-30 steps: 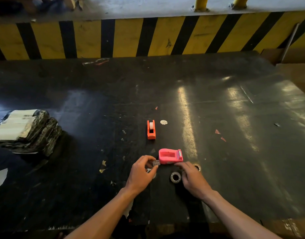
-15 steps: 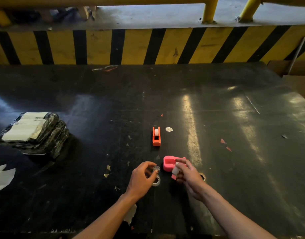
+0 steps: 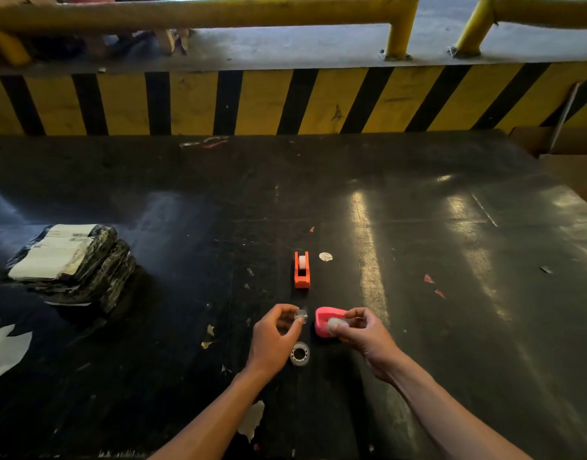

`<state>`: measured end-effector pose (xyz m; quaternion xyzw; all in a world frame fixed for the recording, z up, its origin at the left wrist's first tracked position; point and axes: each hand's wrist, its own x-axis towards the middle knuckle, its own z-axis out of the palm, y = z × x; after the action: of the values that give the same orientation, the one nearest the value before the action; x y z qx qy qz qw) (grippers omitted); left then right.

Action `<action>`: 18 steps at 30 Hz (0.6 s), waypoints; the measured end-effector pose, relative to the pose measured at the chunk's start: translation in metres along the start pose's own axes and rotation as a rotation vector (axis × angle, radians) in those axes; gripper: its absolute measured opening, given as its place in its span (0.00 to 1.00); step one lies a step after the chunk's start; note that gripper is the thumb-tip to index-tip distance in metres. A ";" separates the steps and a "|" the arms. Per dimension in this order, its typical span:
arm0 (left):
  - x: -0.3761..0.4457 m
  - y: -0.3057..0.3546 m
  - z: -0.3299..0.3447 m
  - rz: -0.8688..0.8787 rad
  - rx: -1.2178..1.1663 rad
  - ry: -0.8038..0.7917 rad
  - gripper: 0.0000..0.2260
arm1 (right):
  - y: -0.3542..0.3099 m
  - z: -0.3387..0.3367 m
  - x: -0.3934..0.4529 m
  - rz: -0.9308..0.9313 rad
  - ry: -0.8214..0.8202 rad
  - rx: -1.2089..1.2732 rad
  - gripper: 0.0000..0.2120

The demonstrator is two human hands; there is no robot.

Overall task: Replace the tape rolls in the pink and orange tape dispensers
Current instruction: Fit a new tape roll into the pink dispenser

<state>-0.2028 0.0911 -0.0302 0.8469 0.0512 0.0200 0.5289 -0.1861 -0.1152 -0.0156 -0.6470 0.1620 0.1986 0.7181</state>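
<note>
Right hand point(image 3: 365, 336) grips the pink dispenser point(image 3: 323, 322) just off the table point(image 3: 451, 260); left hand point(image 3: 273, 340) pinches a small clear piece point(image 3: 300, 315). Orange dispenser point(image 3: 301, 270) sits behind, spare roll point(image 3: 299, 353) between the wrists.

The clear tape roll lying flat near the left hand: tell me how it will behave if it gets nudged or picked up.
The clear tape roll lies flat on its side on the black table, so a nudge would probably slide it, not roll it. Stood on edge, its round shape would likely roll. It looks thin and hollow-cored, so it is probably light and easy to pinch through the hole.
</note>
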 end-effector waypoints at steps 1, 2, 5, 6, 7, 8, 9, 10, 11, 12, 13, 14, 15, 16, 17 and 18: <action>0.001 0.001 -0.001 0.004 0.000 0.003 0.09 | 0.001 -0.001 0.000 -0.052 0.014 -0.110 0.26; 0.001 0.002 -0.001 0.012 0.004 0.007 0.09 | 0.002 -0.002 0.000 -0.092 0.010 -0.179 0.26; 0.003 0.006 -0.003 0.032 0.028 -0.041 0.10 | -0.002 -0.004 -0.002 -0.168 -0.063 -0.333 0.26; 0.004 0.008 -0.005 0.036 0.044 -0.102 0.11 | -0.004 -0.004 -0.003 -0.197 -0.099 -0.402 0.26; 0.004 0.011 -0.006 0.041 0.069 -0.183 0.12 | -0.007 -0.003 -0.004 -0.223 -0.137 -0.463 0.26; 0.004 0.014 -0.007 0.050 0.098 -0.271 0.12 | -0.011 -0.001 -0.006 -0.245 -0.174 -0.511 0.27; 0.004 0.017 -0.008 0.064 0.131 -0.349 0.12 | -0.014 0.001 -0.008 -0.259 -0.209 -0.539 0.27; 0.004 0.019 -0.009 0.082 0.163 -0.404 0.13 | -0.017 0.002 -0.011 -0.265 -0.240 -0.549 0.27; 0.003 0.020 -0.009 0.099 0.185 -0.433 0.13 | -0.020 0.003 -0.012 -0.265 -0.265 -0.545 0.28; 0.002 0.021 -0.010 0.111 0.190 -0.438 0.13 | -0.022 0.003 -0.014 -0.266 -0.281 -0.532 0.27; 0.001 0.023 -0.010 0.117 0.179 -0.424 0.13 | -0.024 0.003 -0.016 -0.265 -0.286 -0.501 0.27; 0.000 0.023 -0.010 0.119 0.161 -0.402 0.13 | -0.025 0.003 -0.018 -0.256 -0.289 -0.443 0.26; -0.001 0.023 -0.010 0.117 0.143 -0.381 0.13 | -0.025 0.002 -0.021 -0.238 -0.292 -0.359 0.26; -0.003 0.023 -0.010 0.116 0.130 -0.363 0.14 | -0.025 0.002 -0.022 -0.212 -0.292 -0.274 0.26; -0.005 0.023 -0.009 0.114 0.122 -0.348 0.14 | -0.024 0.001 -0.024 -0.189 -0.291 -0.201 0.26; -0.007 0.023 -0.008 0.113 0.117 -0.334 0.14 | -0.022 0.001 -0.025 -0.173 -0.284 -0.152 0.26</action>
<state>-0.2087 0.0870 -0.0057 0.8693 -0.0842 -0.0942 0.4778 -0.1970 -0.1176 0.0162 -0.6764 -0.0129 0.2372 0.6972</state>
